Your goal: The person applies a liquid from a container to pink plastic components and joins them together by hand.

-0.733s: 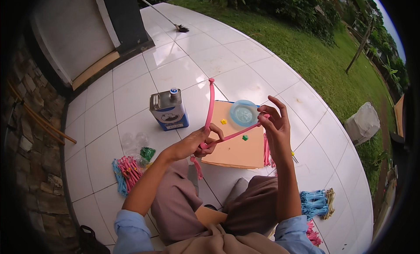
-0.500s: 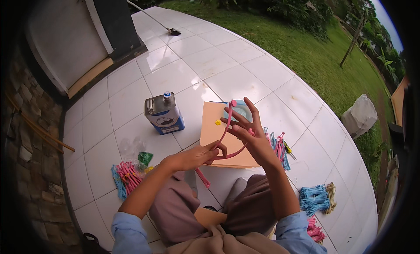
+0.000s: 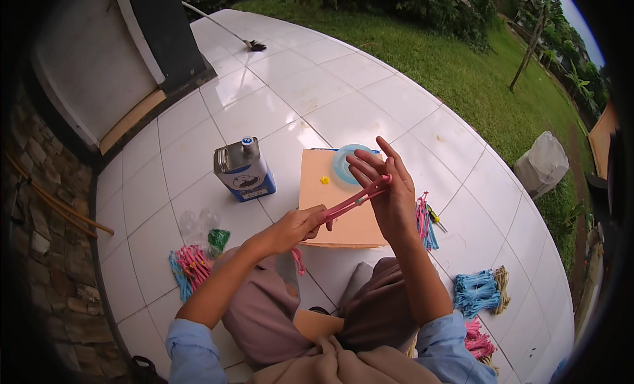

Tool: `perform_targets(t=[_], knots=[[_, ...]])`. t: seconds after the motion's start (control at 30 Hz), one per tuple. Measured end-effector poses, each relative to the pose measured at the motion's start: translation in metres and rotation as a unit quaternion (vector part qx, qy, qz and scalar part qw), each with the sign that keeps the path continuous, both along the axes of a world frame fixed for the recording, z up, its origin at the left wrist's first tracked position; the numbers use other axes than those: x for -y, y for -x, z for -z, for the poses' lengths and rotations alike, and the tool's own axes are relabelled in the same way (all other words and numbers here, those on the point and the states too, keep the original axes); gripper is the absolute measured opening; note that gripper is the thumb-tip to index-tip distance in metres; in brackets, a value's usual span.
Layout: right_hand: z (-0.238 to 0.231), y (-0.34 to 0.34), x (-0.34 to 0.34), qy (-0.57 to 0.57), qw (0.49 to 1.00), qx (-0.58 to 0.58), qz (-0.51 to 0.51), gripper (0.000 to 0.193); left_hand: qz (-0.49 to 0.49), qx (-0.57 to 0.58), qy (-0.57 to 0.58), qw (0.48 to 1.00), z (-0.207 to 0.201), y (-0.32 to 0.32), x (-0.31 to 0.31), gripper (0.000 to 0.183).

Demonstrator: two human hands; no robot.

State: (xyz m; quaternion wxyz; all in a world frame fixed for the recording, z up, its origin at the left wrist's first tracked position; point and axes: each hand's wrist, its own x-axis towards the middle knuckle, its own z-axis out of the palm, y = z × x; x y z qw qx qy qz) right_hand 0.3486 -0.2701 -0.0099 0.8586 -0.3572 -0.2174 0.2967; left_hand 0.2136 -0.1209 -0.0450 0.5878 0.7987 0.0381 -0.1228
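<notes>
My left hand (image 3: 292,228) is closed around a pink cord strap (image 3: 349,203) whose doubled length runs up and to the right. One tail of the strap hangs below that hand. My right hand (image 3: 397,202) is held up with its fingers stretched out, and the far end of the strap lies against it near the thumb. Whether the thumb presses on the strap is unclear. Below both hands is a cardboard box (image 3: 356,236). On its top lie a small yellow flower-shaped piece (image 3: 324,180) and a light blue round dish (image 3: 343,167), partly covered by my right fingers.
A metal can (image 3: 244,174) stands left of the box. Pink and blue strap bundles (image 3: 192,262) and a green bag (image 3: 218,239) lie at my left. At right are more straps (image 3: 422,219), a yellow-handled tool (image 3: 434,216), blue bundles (image 3: 477,293) and pink bundles (image 3: 478,341).
The strap's wide curve has been drawn into a narrow doubled length between my hands. My right hand has turned and its fingers have straightened. The left hand has moved slightly left.
</notes>
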Motion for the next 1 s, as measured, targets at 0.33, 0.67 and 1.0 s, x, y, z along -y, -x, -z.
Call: perform_targets(t=[0.33,0.67,1.0], knots=[[0.015,0.004,-0.007,0.119,0.990,-0.018,-0.067,0.035,-0.393,0.219,0.359,0.817,0.012,-0.017,-0.015,0.026],[0.030,-0.003,-0.005,0.197,0.924,0.326,-0.015,0.057,-0.274,0.161,0.115,0.941,0.012,-0.009,-0.003,0.027],[0.017,-0.007,0.000,0.102,0.961,0.228,0.118,0.072,-0.147,0.118,0.074,0.979,0.017,0.000,0.001,0.025]])
